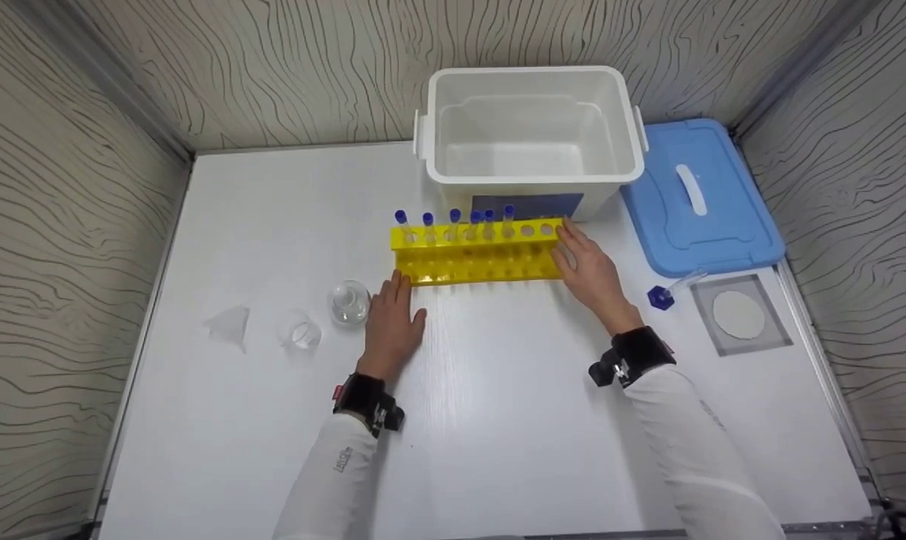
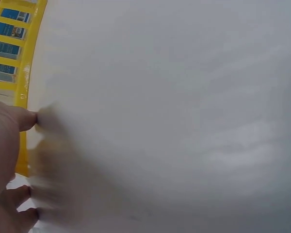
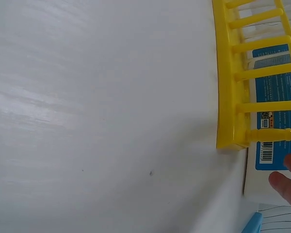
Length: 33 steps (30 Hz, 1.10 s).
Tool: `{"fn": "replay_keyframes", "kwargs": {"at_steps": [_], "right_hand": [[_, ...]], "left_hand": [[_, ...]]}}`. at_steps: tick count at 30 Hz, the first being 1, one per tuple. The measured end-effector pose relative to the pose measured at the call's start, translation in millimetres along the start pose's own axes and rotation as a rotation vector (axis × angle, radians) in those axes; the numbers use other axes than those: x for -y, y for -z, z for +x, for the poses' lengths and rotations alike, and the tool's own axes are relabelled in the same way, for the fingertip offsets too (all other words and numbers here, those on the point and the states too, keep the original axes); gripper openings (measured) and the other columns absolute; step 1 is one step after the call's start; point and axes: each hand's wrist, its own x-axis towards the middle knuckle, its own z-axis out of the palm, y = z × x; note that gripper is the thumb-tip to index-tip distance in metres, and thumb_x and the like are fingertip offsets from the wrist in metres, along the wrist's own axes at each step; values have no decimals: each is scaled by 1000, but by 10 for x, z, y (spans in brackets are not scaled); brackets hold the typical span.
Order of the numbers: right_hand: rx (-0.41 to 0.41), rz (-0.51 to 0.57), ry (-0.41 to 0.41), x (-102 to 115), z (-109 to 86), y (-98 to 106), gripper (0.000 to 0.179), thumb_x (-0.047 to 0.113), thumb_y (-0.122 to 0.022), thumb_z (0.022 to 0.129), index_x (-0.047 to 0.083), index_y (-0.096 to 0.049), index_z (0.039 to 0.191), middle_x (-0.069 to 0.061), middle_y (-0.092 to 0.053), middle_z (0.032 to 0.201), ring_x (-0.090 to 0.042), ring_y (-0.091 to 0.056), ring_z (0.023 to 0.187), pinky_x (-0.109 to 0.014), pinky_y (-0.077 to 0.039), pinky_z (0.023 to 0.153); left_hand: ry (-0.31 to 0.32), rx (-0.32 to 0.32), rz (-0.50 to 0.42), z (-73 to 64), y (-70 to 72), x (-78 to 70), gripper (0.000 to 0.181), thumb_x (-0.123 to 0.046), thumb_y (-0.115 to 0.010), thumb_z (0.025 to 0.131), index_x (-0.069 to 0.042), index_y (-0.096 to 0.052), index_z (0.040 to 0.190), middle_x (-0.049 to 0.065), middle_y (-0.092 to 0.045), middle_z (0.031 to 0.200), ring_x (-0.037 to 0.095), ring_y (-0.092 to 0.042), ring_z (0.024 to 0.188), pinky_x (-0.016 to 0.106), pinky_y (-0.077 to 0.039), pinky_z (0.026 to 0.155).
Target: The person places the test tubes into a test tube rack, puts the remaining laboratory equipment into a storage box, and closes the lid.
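A yellow test tube rack [image 1: 477, 264] stands on the white table, with several blue-capped test tubes [image 1: 454, 217] upright in its holes. At the rack's front left corner, my left hand [image 1: 393, 328] touches it with extended fingers; the left wrist view shows a fingertip [image 2: 28, 119] at the rack's edge. My right hand [image 1: 594, 280] is at the rack's right end, fingers extended and thumb toward the front. In the right wrist view, two fingertips [image 3: 283, 187] appear beside the rack's end [image 3: 229, 138]. Neither hand is curled round anything.
A white bin [image 1: 528, 180] stands behind the rack; its blue lid [image 1: 704, 232] lies right. A clear cylinder with a blue hexagonal base [image 1: 661, 298] and wire gauze [image 1: 738, 315] lie right. Left are a funnel [image 1: 230, 326], small clear cup [image 1: 301, 334] and round glass vessel [image 1: 349, 303].
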Motion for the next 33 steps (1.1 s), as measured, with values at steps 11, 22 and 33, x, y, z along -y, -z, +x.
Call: {"fn": "replay_keyframes", "kwargs": {"at_steps": [11, 22, 33], "right_hand": [[-11, 6, 20, 29, -4, -44, 57, 31, -47, 105, 7, -32, 154, -10, -25, 165, -33, -32, 150, -50, -28, 122], [-49, -1, 27, 88, -4, -98, 56, 30, -49, 104, 7, -35, 153, -11, -28, 164, -34, -35, 148, -51, -32, 119], [-128, -11, 98, 287, 13, -283, 53, 28, -52, 103, 5, -42, 149, -14, -34, 160, -37, -47, 139, -52, -46, 107]], "left_hand": [[-19, -27, -88, -68, 53, 32, 70, -31, -58, 97, -7, -28, 156, 12, -18, 167, 32, -30, 150, 48, -27, 123], [-32, -88, -114, -246, 137, 15, 61, -29, -57, 98, -10, -39, 152, 11, -38, 159, 31, -52, 136, 44, -45, 112], [-149, -191, -40, -318, 260, -54, 49, -27, -60, 97, -7, -54, 141, 14, -56, 145, 32, -64, 121, 44, -54, 99]]}}
